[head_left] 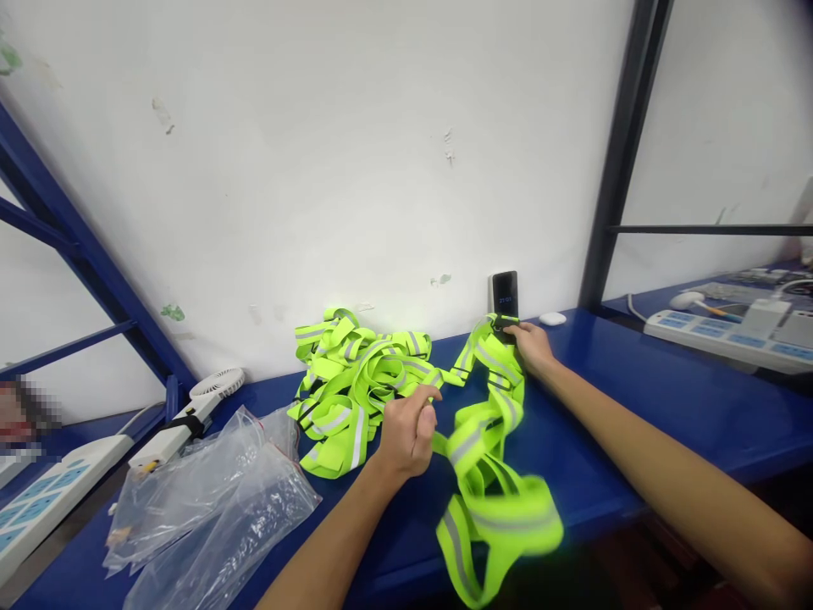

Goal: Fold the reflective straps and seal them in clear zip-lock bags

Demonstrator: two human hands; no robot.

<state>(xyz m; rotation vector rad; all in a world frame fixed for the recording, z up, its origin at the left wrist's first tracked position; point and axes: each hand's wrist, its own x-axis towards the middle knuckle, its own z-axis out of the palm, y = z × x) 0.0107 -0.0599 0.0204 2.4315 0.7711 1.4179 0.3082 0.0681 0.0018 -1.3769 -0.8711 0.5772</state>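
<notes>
A length of neon-yellow reflective strap [468,447] with a grey stripe and black buckles runs between my hands. My left hand [410,430] is closed, with the strap coming out at its finger side. Farther back, my right hand [532,346] pinches the strap's upper end at a black buckle. The strap's lower loops hang over the table's front edge and look blurred. Just left of my left hand lies a tangled pile of similar reflective straps [356,373], partly hidden by that hand.
Clear plastic bags [216,500] lie at the left, near a white handheld fan [216,385] and a power strip [51,500]. A phone [506,292] leans on the wall behind my right hand, beside a small white case [552,318]. Another power strip [711,337] sits far right.
</notes>
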